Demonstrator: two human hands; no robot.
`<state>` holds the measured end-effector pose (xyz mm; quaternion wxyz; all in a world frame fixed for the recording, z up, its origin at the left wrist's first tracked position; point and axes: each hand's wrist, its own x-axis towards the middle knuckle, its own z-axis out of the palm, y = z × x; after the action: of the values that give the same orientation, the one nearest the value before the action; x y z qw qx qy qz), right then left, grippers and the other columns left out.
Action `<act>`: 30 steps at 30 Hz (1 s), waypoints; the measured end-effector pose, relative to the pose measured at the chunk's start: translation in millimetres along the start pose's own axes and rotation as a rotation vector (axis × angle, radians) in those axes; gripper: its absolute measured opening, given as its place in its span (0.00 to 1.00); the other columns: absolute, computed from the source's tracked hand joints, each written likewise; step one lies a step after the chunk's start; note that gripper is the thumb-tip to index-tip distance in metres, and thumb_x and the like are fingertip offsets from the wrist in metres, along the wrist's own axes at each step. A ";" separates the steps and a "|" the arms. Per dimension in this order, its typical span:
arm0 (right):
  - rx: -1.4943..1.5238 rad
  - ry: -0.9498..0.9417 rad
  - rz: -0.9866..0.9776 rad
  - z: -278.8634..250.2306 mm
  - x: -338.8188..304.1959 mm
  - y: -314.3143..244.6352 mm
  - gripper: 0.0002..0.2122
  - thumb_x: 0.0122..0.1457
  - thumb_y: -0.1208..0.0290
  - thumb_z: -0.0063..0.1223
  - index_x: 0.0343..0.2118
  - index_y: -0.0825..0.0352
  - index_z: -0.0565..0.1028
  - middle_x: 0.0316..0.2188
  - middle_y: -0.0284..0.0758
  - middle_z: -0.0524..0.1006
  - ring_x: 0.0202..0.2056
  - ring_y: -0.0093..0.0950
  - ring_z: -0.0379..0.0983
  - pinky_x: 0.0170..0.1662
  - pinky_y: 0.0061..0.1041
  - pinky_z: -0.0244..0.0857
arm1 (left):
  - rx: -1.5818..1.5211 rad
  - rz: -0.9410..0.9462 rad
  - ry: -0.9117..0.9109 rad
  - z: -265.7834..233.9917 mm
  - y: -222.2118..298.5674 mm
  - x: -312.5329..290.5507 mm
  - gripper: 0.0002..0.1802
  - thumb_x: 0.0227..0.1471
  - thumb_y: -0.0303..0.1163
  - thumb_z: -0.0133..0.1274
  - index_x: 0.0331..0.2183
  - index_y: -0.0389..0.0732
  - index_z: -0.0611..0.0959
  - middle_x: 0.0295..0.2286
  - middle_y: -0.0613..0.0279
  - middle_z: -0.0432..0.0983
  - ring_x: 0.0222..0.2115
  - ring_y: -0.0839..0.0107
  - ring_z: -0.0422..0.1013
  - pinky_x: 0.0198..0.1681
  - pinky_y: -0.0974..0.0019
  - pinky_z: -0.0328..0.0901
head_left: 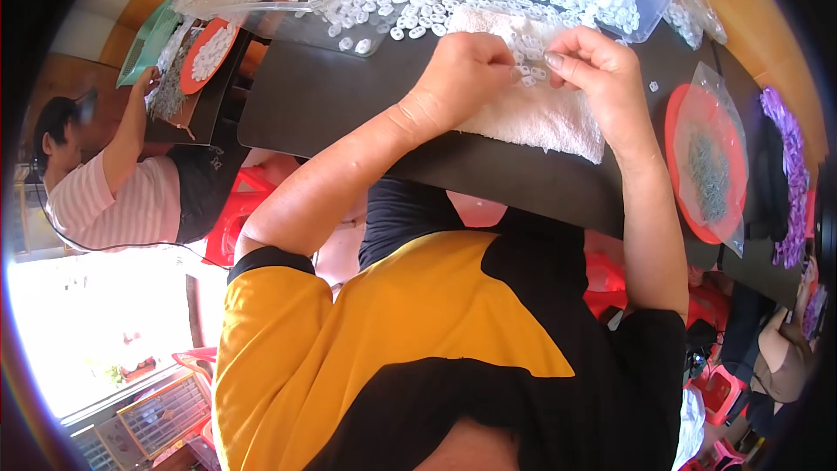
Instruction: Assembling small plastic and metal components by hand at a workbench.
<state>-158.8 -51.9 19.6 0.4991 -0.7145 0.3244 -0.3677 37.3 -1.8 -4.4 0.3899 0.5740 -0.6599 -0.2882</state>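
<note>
Both my hands work over a folded white towel on the dark table. Small white plastic pieces, oval with holes, lie on the cloth between them. My left hand is closed, its fingers curled toward these pieces; whatever it grips is hidden. Thumb and forefinger of my right hand are pinched together just right of the pieces, and what sits between them is too small to make out.
Beyond the towel, a clear plastic bin and a clear bag hold many more white pieces. On the right, a red plate bears thin metal pins in a plastic bag. A person sits at the left by another red plate.
</note>
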 end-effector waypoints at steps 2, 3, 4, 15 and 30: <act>0.020 0.045 0.027 3.7 -1.5 -2.0 0.02 0.56 0.80 0.53 0.31 0.72 0.75 0.24 0.29 0.75 0.27 0.17 0.69 0.33 0.17 0.64 | -0.276 -0.162 -0.041 -10.0 15.1 3.8 0.08 0.48 0.28 0.60 0.30 0.34 0.83 0.22 0.64 0.74 0.21 0.75 0.69 0.23 0.69 0.64; 0.015 0.038 0.021 7.0 -1.7 -3.9 0.02 0.56 0.80 0.53 0.31 0.72 0.75 0.24 0.29 0.75 0.27 0.17 0.69 0.33 0.17 0.64 | -0.547 -0.328 -0.081 -13.6 19.3 4.0 0.07 0.49 0.27 0.59 0.30 0.32 0.83 0.23 0.63 0.75 0.21 0.76 0.69 0.22 0.71 0.63; 0.037 0.060 0.020 10.4 -2.1 -6.2 0.02 0.56 0.80 0.53 0.31 0.72 0.75 0.24 0.29 0.75 0.27 0.17 0.69 0.33 0.17 0.64 | -0.656 -0.332 -0.049 -11.6 21.0 4.9 0.07 0.51 0.26 0.58 0.30 0.30 0.81 0.23 0.61 0.75 0.21 0.76 0.69 0.19 0.74 0.61; 0.104 0.191 0.020 12.1 -1.9 -6.1 0.03 0.58 0.77 0.53 0.32 0.71 0.76 0.25 0.30 0.75 0.29 0.17 0.71 0.34 0.17 0.66 | -0.912 -0.291 -0.028 1.2 29.7 21.2 0.06 0.52 0.23 0.56 0.32 0.29 0.79 0.24 0.56 0.76 0.20 0.73 0.72 0.18 0.72 0.63; 0.041 0.292 -0.033 14.8 -0.3 -2.2 0.04 0.59 0.76 0.54 0.34 0.71 0.77 0.25 0.30 0.75 0.28 0.18 0.71 0.34 0.18 0.67 | -0.920 -0.246 0.070 12.2 26.9 16.8 0.05 0.50 0.22 0.55 0.31 0.30 0.78 0.23 0.55 0.77 0.20 0.73 0.72 0.18 0.72 0.64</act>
<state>-146.2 -44.0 18.2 0.4549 -0.6482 0.3744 -0.4824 12.0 -14.4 14.5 0.5886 0.4250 -0.3775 -0.5747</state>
